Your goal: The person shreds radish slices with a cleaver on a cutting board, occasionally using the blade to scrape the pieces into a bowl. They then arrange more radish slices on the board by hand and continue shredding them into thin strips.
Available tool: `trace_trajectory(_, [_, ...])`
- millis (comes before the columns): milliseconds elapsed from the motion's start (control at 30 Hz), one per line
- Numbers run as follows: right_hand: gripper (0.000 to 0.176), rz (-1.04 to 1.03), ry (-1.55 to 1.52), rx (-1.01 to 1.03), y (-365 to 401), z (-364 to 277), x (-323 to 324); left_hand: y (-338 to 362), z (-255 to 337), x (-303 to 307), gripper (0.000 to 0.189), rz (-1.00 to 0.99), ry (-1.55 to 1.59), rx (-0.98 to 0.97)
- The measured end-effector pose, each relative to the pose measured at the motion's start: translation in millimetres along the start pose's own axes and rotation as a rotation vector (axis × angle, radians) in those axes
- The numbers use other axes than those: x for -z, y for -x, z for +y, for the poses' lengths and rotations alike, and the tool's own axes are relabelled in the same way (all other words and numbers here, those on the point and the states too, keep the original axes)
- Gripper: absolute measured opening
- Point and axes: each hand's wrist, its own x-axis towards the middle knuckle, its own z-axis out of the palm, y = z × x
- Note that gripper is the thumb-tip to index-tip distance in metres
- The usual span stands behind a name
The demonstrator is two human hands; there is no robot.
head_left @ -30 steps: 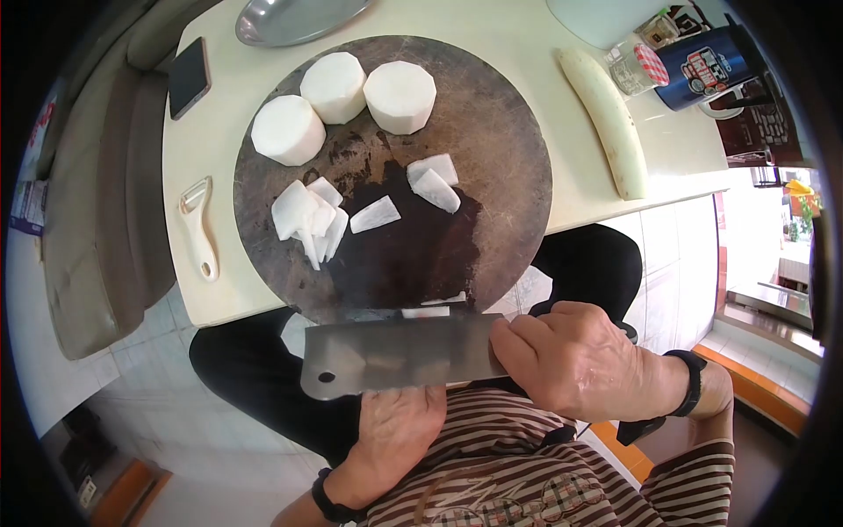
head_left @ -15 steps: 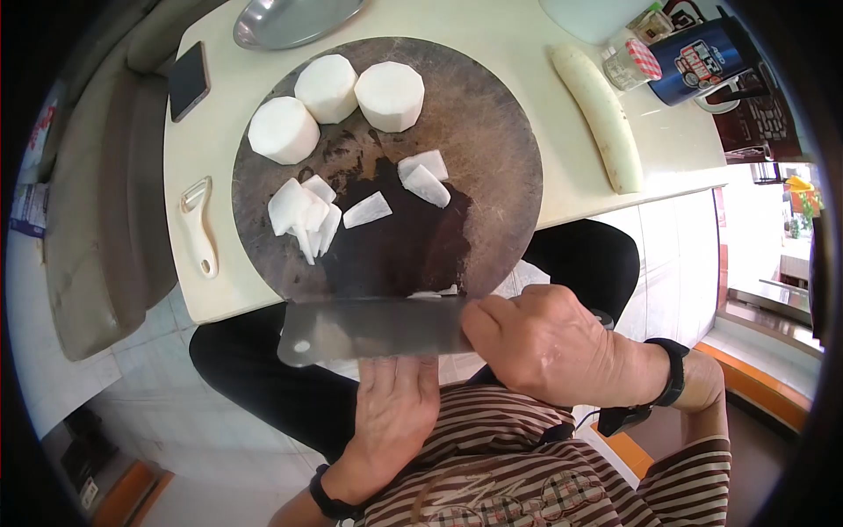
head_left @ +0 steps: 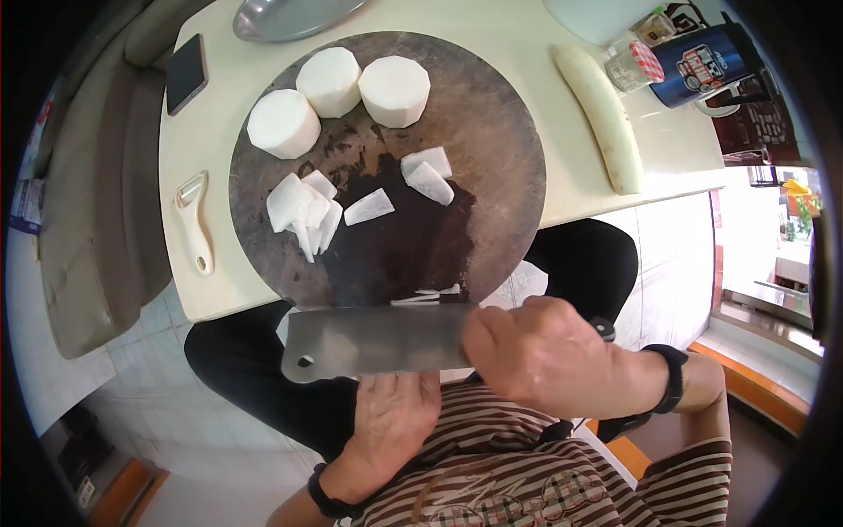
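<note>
The fingers (head_left: 490, 338) of the right hand (head_left: 553, 356) are closed around the handle (head_left: 603, 329) of a cleaver (head_left: 378, 338), its broad blade spanning the near edge of the round board (head_left: 496, 132). The left hand (head_left: 391, 422) reaches beneath the blade's near edge; its fingertips are hidden, so I cannot tell whether they grip anything.

The cleaver is probably heavy towards the blade and quite stiff, best held by the handle, close to the blade.

Just beyond it lie thin white strips (head_left: 426, 297), then a lone slice (head_left: 370, 207), a heap of slices (head_left: 299, 206) and an overlapping pair (head_left: 428, 180). These look light, damp and easily snapped, better lifted by their flat faces.

Farther out, three peeled white rounds (head_left: 284, 125) seem firm, dense and slippery; their faceted sides offer the surest hold.

Around the board, the bench (head_left: 553, 198) carries a peeler (head_left: 193, 224), a phone (head_left: 186, 75), a metal dish (head_left: 294, 19) and a long, pale root (head_left: 601, 123), likely heavy and rigid, to be taken at mid-length.
</note>
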Motion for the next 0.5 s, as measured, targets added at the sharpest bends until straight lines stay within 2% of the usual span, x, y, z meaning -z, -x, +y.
trace_trajectory(167, [0.016,0.116,-0.016,-0.06,-6,0,-6,-7,2,3,0.031,0.029,0.006,0.015])
trace_trajectory(233, [0.016,0.155,-0.032,-0.073,-2,0,-3,-8,2,1,0.037,0.057,-0.106,0.001])
trace_trajectory(500, [0.017,0.015,-0.024,-0.047,8,0,6,2,0,-6,0.037,0.04,-0.055,-0.007])
